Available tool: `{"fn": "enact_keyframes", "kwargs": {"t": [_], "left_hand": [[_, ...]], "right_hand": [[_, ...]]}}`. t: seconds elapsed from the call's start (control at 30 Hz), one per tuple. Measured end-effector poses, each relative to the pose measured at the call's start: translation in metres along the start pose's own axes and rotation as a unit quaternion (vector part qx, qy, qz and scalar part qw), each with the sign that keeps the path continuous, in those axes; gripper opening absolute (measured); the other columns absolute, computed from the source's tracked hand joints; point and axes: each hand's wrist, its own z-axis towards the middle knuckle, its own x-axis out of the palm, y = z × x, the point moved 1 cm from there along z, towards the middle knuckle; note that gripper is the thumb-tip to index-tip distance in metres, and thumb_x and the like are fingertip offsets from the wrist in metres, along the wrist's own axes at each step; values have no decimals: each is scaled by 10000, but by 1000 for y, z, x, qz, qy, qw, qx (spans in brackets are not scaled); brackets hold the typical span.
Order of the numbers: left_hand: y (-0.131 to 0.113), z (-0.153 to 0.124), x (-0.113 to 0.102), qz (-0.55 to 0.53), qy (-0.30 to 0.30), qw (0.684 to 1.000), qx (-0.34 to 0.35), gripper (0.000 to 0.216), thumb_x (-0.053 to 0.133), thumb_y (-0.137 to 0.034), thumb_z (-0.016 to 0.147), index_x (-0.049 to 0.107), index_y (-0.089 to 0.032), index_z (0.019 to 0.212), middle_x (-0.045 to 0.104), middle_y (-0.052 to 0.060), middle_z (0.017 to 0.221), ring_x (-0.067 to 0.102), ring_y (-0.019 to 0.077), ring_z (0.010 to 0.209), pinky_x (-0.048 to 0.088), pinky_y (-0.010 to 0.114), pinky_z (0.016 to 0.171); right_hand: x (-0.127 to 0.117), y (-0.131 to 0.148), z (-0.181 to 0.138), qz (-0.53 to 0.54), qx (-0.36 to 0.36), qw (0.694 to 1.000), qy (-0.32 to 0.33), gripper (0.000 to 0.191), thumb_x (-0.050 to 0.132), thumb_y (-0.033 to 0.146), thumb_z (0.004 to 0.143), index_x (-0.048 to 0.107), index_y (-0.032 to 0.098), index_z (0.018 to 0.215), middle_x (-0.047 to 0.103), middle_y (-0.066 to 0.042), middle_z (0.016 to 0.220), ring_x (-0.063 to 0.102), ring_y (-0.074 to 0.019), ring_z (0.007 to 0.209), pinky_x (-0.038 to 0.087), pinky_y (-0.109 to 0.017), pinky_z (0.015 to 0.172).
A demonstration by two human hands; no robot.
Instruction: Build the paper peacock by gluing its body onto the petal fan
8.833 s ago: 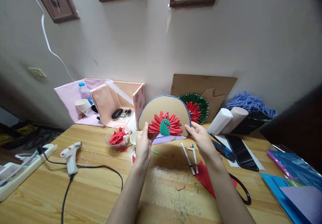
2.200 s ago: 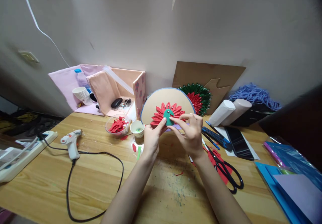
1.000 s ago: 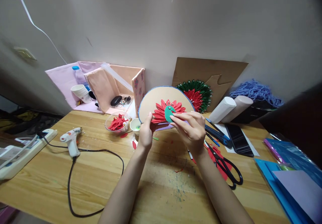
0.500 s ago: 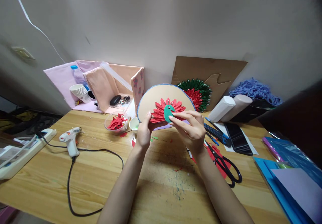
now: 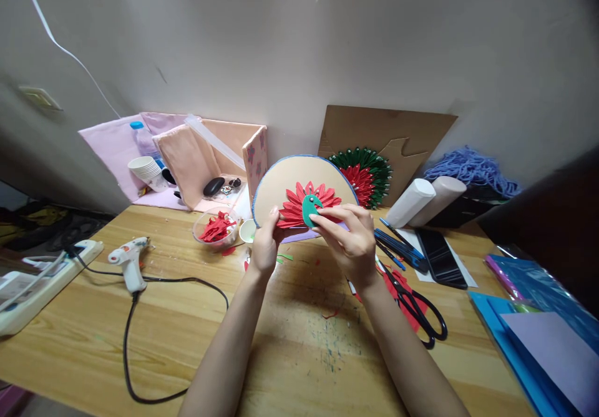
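Observation:
My left hand (image 5: 266,242) grips the lower left edge of a rounded beige cardboard piece (image 5: 276,183) with a blue trimmed rim, thumb in front. Red pointed petals (image 5: 292,208) fan out low on the cardboard. In front of the petals stands a green bird-shaped cutout (image 5: 308,210) with a small eye. The thumb and fingers of my right hand (image 5: 353,236) pinch the cutout at its right side. Whether the cutout is fixed to the cardboard I cannot tell. A purple strip (image 5: 299,236) shows below the petals.
A white glue gun (image 5: 131,261) with a black cord lies left, near a power strip (image 5: 51,286). A bowl of red scraps (image 5: 216,226) stands behind. Black scissors (image 5: 416,311), a phone (image 5: 440,258) and blue folders (image 5: 510,342) lie right. A green-and-red petal disc (image 5: 362,176) leans behind.
The whole view has shifted very slightly. Both hands keep the same hold on the cardboard and the green cutout, which stay nearly in place.

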Motion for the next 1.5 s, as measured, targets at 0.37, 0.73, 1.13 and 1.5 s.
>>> {"fn": "enact_keyframes", "kwargs": {"t": [0.37,0.73,1.13,1.5], "left_hand": [[8,-17,-28,-23,-22,999,-23,291,665,-379,725,715,-121,850,732,103,903,676,250,904,541,371,828],[-27,-137,-112,-40,-247,967,-45,70,677,-98,672,697,-98,739,737,73,779,685,137,698,544,192,662],[-72,-203,-210,-71,-330,930,143,195,647,-113,755,648,-136,948,739,61,898,696,146,804,550,226,725],[-55,-178,-206,-104,-284,944,131,383,629,-195,818,553,-171,1193,693,75,1091,655,188,995,502,305,897]], "right_hand": [[-32,-2,3,77,39,995,-48,154,691,231,776,654,251,924,685,-19,897,601,-202,889,453,-388,835],[5,-8,-23,325,319,884,104,227,569,410,829,570,184,834,601,-6,683,505,-120,555,414,-262,541],[119,173,-58,596,357,540,475,360,650,443,760,637,168,992,684,-89,995,642,-176,831,508,-354,821],[174,211,-48,601,429,595,317,317,691,402,718,702,144,901,723,-95,971,648,-254,956,474,-403,895]]}}
